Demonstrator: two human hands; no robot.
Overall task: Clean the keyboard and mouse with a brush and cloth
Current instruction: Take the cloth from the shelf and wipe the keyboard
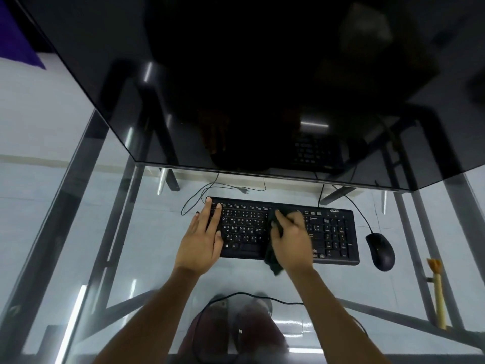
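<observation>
Right now the cloth-wipe step on the black wired keyboard [283,229] looks in hand: it lies flat on the clear glass desk [78,232], centre of view, below the big dark monitor [262,74] at 12 o'clock. The right hand [294,240] presses a dark cloth [273,258] onto the middle keys, fingers curled over and gripping it, w/ a tail of cloth hanging off the front edge at 6 o'clock. The left hand [204,237] lies flat on the keyboard's 9 o'clock end, fingers spread and released, prob. bracing it. The black corded mouse [380,250] sits just beside the keyboard at 3 o'clock, untouched. A pale-handled brush w/ tan bristles [437,290] lies further out at 4 o'clock, apart from both hands. Next move, I'd judge, calls for sweeping the cloth toward the numpad while the left keeps the board from sliding; mouse still to do.
</observation>
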